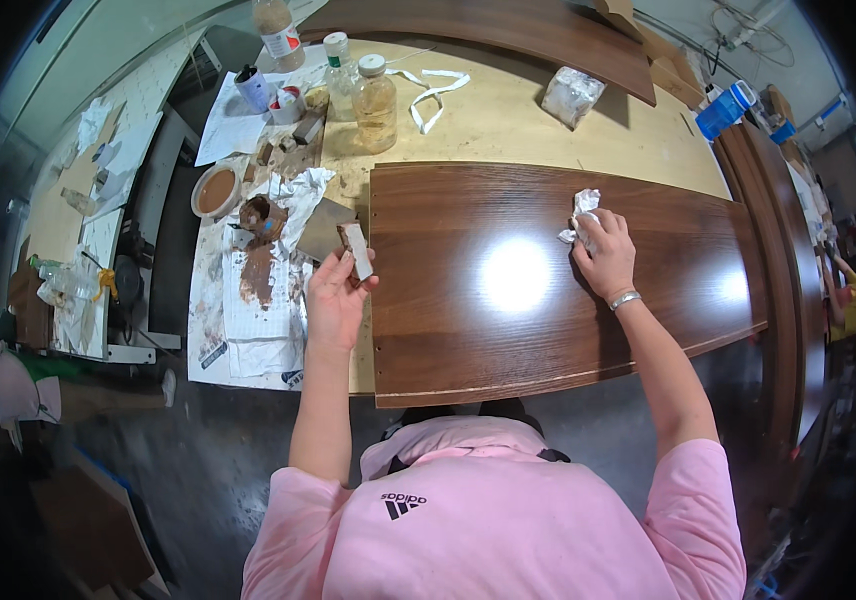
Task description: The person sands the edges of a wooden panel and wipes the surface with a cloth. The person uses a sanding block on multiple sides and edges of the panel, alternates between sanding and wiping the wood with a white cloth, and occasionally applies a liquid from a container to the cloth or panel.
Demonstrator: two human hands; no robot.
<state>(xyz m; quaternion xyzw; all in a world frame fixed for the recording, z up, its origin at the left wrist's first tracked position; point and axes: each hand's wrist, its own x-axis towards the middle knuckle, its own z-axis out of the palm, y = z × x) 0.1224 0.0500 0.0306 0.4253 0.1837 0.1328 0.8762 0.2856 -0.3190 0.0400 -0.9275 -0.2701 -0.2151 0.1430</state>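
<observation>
A dark brown wood-grain panel (pixel 448 330) lies flat in front of me, with a bright glare at its middle. My right hand (pixel 608 260) is closed on a crumpled white tissue (pixel 585 205), which touches the panel's right half. Past the panel's left end, my left hand (pixel 336 300) pinches a small rectangular block (pixel 359 254) with a pale face and a brown-stained edge. Just left of that hand are white paper (pixel 253 320) smeared with brown and a crumpled white wipe (pixel 306 192).
A tub of brown paste (pixel 216 190) stands at the left. Behind it are a clear jar (pixel 376 110), a bottle (pixel 338 75) and a white strap (pixel 431 100). A wrapped block (pixel 573 97) and a blue bottle (pixel 725 110) sit farther right. Other people appear at both sides.
</observation>
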